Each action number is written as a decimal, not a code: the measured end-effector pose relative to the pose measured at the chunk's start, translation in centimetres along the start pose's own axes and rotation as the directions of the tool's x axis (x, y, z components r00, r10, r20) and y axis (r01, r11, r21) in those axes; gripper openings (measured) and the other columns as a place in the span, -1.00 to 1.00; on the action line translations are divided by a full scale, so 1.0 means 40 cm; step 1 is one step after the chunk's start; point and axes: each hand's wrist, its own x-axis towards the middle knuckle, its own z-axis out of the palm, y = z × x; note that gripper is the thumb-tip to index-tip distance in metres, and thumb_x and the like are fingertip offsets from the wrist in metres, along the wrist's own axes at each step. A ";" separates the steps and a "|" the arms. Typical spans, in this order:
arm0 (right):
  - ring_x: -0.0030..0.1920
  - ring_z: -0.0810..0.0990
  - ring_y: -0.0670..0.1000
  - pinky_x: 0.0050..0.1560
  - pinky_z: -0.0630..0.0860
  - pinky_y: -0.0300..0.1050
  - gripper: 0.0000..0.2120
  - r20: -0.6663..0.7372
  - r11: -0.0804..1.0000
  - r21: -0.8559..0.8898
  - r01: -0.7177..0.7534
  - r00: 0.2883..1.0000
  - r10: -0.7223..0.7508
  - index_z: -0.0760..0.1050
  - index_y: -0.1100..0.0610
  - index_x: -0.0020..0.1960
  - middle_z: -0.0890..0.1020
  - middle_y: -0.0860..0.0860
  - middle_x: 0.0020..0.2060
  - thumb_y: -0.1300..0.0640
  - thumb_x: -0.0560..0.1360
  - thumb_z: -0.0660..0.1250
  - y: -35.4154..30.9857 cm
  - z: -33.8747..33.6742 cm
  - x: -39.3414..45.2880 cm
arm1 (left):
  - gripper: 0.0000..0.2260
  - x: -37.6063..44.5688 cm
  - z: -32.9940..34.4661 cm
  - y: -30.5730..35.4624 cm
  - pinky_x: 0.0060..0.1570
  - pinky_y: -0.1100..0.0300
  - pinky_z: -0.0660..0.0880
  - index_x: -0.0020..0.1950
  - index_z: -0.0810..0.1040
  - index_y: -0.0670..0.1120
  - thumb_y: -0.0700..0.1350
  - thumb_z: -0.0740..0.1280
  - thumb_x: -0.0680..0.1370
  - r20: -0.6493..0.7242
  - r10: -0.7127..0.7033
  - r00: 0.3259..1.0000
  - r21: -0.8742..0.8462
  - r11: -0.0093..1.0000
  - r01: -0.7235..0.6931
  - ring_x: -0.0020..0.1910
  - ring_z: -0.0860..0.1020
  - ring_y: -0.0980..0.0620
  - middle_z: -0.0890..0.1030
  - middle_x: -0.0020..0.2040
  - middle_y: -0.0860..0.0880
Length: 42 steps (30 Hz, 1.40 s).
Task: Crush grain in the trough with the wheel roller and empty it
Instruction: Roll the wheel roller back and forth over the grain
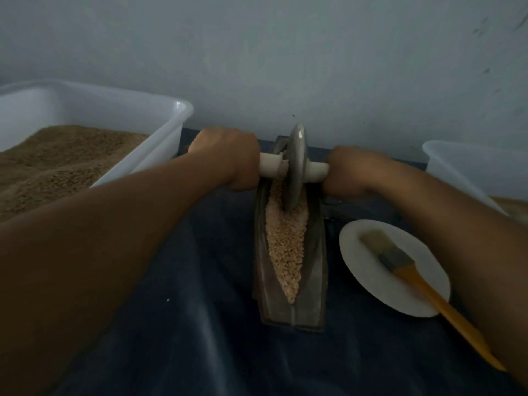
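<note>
Each grip is wrapping fully around one end of the white axle: the left hand [228,155] and the right hand [351,172] are holding the wheel roller [295,167] upright, its rim biting into the grain [285,247] at the trough's [314,267] far end. Pressing evenly on both sides should be keeping the wheel centred while drawing it nearward. A brush [400,261] is lying on a plate [371,281] just right.

Dim light, pale wall [314,52], dark tablecloth [200,324]
</note>
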 end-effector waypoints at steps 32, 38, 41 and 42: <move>-0.06 0.53 0.10 0.04 0.27 0.03 -0.70 -0.770 0.984 0.078 0.159 0.636 -0.042 0.56 0.06 0.17 0.59 0.01 -0.05 0.10 0.45 0.47 -0.101 0.121 -0.388 | -0.89 -0.350 0.091 0.059 -0.11 0.06 0.26 0.00 0.49 -0.05 -0.05 0.35 0.55 -0.724 -0.033 0.689 -0.128 0.988 -0.088 -0.17 0.42 -0.06 0.49 -0.14 -0.03; -0.21 0.48 0.02 -0.10 0.20 -0.04 -0.83 -0.723 0.996 0.019 0.089 0.690 -0.047 0.50 -0.03 0.04 0.53 -0.08 -0.20 0.04 0.48 0.41 -0.082 0.121 -0.313 | -0.86 -0.291 0.076 0.050 -0.25 0.06 0.25 -0.14 0.43 -0.06 -0.09 0.38 0.50 -0.650 -0.003 0.760 -0.038 0.999 -0.029 -0.32 0.43 -0.07 0.48 -0.27 -0.05; -0.36 0.42 0.00 -0.23 0.20 -0.08 -0.86 -0.679 1.000 0.001 0.022 0.734 -0.015 0.45 -0.06 -0.09 0.49 -0.11 -0.33 0.00 0.46 0.42 -0.074 0.116 -0.265 | -0.79 -0.247 0.066 0.039 -0.29 0.07 0.35 -0.16 0.46 -0.04 -0.03 0.48 0.42 -0.572 0.043 0.819 -0.015 0.998 -0.063 -0.35 0.49 -0.06 0.54 -0.29 -0.04; -0.40 0.40 0.01 -0.28 0.18 -0.09 -0.84 -0.657 1.000 -0.009 -0.002 0.754 -0.004 0.42 -0.05 -0.14 0.46 -0.11 -0.37 -0.01 0.45 0.41 -0.070 0.114 -0.251 | -0.78 -0.231 0.063 0.039 -0.29 0.08 0.38 -0.17 0.46 -0.04 -0.02 0.48 0.42 -0.546 0.046 0.836 -0.001 0.998 -0.056 -0.34 0.51 -0.05 0.56 -0.29 -0.04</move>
